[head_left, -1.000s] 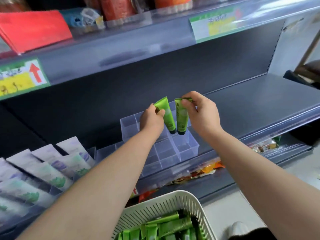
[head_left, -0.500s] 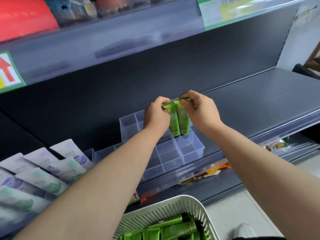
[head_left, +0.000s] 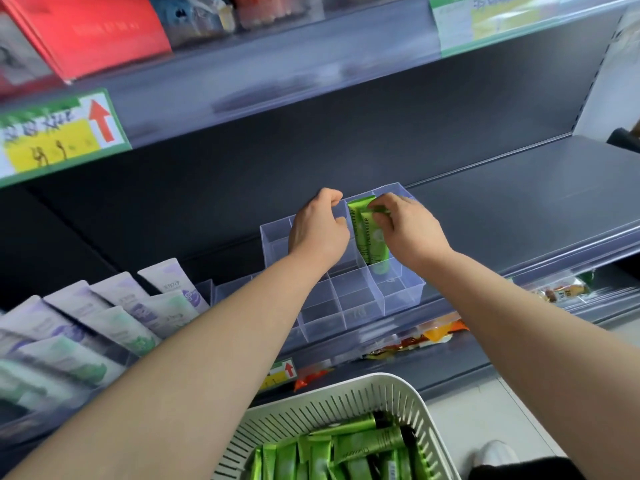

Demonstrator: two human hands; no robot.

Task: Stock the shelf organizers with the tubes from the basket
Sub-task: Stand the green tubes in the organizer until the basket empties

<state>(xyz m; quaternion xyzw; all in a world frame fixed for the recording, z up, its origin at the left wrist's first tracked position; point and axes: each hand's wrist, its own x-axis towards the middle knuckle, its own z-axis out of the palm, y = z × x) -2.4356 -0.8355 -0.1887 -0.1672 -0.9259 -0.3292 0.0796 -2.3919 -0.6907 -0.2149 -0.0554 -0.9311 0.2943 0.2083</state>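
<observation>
On the dark shelf (head_left: 519,202), at twelve o'clock from the white basket (head_left: 398,389), two green tubes (head_left: 369,237) stand caps-down in a rear compartment of the clear organizer (head_left: 398,292). At their three o'clock the right hand (head_left: 408,230) pinches their top edges; at nine o'clock the left hand (head_left: 318,230) is curled closed, touching no tube. More green tubes (head_left: 367,445) lie in the basket at six o'clock.

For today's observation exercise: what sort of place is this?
Probably a shop aisle: tiered shelving with a price label on the shelf edge, rows of pale tubes on display, and a basket of green restocking tubes.
</observation>
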